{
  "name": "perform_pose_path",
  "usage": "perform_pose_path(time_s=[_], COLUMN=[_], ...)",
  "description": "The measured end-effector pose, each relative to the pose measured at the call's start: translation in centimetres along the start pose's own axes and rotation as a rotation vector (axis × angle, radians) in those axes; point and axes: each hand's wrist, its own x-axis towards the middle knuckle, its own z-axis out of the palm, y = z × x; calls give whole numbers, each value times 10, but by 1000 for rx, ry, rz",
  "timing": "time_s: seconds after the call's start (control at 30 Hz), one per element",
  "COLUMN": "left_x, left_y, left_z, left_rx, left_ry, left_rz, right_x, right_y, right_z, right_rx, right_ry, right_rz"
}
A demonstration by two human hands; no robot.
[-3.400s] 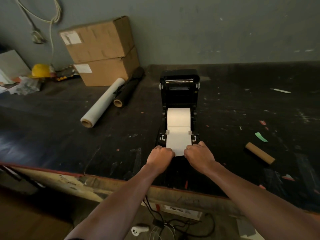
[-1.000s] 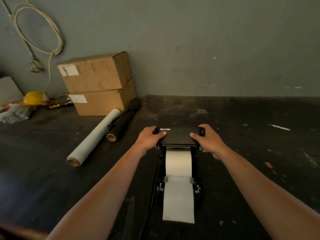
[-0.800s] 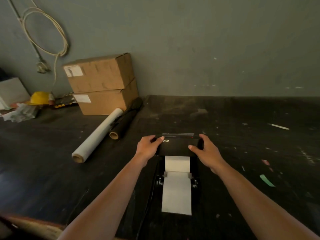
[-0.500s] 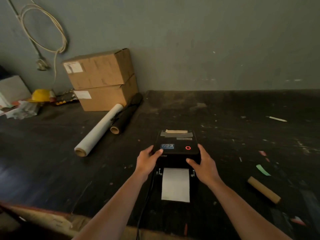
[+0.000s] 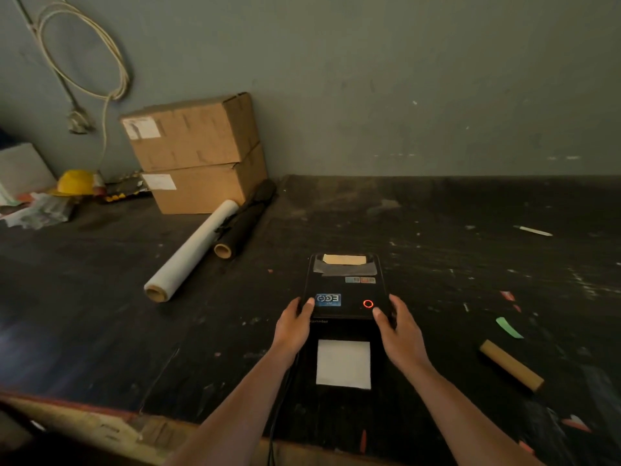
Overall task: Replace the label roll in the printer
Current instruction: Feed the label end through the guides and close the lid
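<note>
Printer (image 5: 346, 287) lid, upright a second ago, now lies shut under the thumbs of the left hand (image 5: 291, 326) and right hand (image 5: 400, 331) gripping its front corners (label strip (image 5: 343, 363) protruding between the wrists), so reloading looks nearly finished.

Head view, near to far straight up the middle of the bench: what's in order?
White label sheet → left hand and right hand level on the printer → its red ring light → wall.
</note>
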Motion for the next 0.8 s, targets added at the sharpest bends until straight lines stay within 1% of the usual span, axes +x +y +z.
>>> perform_pose_path(time_s=[0.07, 0.17, 0.3, 0.53, 0.8], left_x=[4, 5, 8, 13, 11], left_y=[-2, -11, -21, -28, -27], left_z=[4, 5, 5, 4, 3], left_rx=[-84, -170, -214, -221, -162], left_ry=[-23, -52, -64, -78, -72], left_rz=[-68, -137, -165, -125, -106], right_x=[4, 7, 6, 7, 11], right_y=[1, 9, 20, 26, 25], right_z=[3, 10, 14, 11, 5], right_rx=[108, 234, 320, 281, 221], right_ry=[-14, -72, -129, -155, -184], right_rz=[115, 229, 356, 314, 264])
